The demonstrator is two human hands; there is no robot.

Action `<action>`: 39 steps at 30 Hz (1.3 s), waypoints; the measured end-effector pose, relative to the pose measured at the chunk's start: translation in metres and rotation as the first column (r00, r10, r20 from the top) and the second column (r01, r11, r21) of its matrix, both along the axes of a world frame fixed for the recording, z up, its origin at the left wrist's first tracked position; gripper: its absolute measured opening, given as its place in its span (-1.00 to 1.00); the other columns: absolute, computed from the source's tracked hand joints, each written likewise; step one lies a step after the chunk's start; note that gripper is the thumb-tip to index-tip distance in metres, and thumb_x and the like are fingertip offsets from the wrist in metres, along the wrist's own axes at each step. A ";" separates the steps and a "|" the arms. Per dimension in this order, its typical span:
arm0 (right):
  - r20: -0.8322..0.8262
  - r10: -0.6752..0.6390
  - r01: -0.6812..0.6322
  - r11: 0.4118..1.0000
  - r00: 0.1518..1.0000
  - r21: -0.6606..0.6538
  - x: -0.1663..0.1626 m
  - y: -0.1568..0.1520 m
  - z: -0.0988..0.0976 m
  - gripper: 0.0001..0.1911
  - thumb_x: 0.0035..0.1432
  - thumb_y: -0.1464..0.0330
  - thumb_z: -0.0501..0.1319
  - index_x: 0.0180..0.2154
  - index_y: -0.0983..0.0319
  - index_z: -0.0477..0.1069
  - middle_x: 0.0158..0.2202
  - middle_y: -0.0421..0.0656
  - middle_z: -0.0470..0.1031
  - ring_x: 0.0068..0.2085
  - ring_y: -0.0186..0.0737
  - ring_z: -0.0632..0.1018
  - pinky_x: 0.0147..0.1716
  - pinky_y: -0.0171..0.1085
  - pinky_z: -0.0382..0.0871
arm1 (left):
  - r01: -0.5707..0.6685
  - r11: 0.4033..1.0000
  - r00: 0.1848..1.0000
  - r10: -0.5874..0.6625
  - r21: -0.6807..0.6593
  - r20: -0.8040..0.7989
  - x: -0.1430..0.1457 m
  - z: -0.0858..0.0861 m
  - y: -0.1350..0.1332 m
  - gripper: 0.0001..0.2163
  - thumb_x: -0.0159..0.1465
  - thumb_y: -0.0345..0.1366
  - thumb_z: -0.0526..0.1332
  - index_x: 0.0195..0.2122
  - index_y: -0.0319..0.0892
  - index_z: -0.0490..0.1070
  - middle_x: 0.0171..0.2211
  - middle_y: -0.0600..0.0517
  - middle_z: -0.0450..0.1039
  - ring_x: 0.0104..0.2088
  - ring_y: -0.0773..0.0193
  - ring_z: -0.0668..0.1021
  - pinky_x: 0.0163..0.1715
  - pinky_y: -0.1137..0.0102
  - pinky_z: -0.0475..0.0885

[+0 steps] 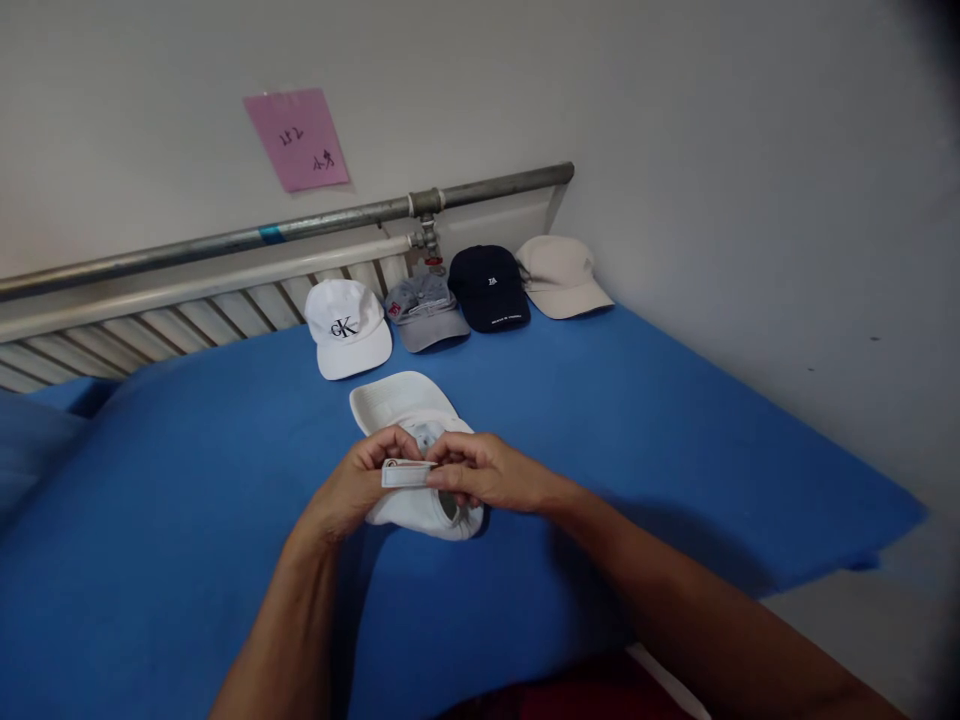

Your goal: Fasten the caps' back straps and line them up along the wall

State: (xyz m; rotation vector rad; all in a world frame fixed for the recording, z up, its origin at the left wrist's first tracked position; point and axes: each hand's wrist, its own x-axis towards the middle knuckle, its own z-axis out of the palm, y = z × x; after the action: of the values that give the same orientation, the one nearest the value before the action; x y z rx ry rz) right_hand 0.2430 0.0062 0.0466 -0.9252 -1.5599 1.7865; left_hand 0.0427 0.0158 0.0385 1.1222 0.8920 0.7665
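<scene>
A white baseball cap [405,395] lies on the blue-covered table in front of me, its brim pointing away and its inside partly showing. Both hands are at its back strap [405,475], which is lifted above the cap. On the left side, my left hand [356,485] pinches the strap's end, fingers curled behind it. From the other side my right hand [487,470] grips the strap between thumb and fingers. My fingers hide part of the strap and the cap's opening, so I cannot tell whether the strap is fastened.
Behind stand a white cap with black letters [347,330], a grey cap [427,312], a dark navy cap [489,288] and a beige cap [564,277]. A radiator [202,320], a metal pipe [337,217] and a pink paper [298,140] line the wall. The blue surface [637,420] tapers rightward.
</scene>
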 end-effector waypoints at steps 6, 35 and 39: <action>-0.001 0.012 -0.012 1.000 1.000 0.003 0.000 -0.001 0.000 -0.76 0.15 0.23 0.25 -0.43 0.26 0.36 -0.62 -0.33 0.28 -0.60 -0.48 0.29 -0.60 -0.42 0.12 | -0.016 0.998 0.999 0.013 0.067 0.046 -0.008 0.004 0.001 -0.74 0.14 -0.11 0.33 -0.44 -0.21 0.41 -0.49 0.06 0.41 -0.50 0.37 0.41 -0.49 0.49 0.29; -0.022 -0.143 0.145 0.976 0.990 0.161 -0.017 -0.007 -0.017 -0.69 0.13 0.22 0.21 -0.56 0.24 0.27 -0.59 -0.28 0.33 -0.56 -0.45 0.29 -0.58 -0.41 0.14 | 0.172 0.975 0.984 -0.163 0.141 -0.075 -0.022 0.012 -0.001 -0.78 0.14 -0.29 0.36 -0.51 -0.22 0.33 -0.41 0.04 0.48 -0.43 0.37 0.46 -0.47 0.48 0.30; -0.086 -0.129 0.133 0.990 0.988 0.042 -0.013 -0.005 -0.019 -0.72 0.09 0.23 0.22 -0.54 0.23 0.26 -0.63 -0.32 0.25 -0.62 -0.48 0.22 -0.65 -0.42 0.06 | 0.174 0.961 0.965 -0.123 0.213 -0.231 -0.028 0.022 -0.003 -0.82 0.14 -0.29 0.35 -0.24 -0.12 0.44 -0.31 0.05 0.48 -0.35 0.31 0.47 -0.39 0.45 0.36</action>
State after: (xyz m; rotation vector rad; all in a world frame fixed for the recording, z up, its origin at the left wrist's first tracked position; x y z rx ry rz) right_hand 0.2297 0.0009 0.0280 -0.8982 -1.4498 1.6679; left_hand 0.0148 0.0131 0.0606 1.4853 0.9018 0.6429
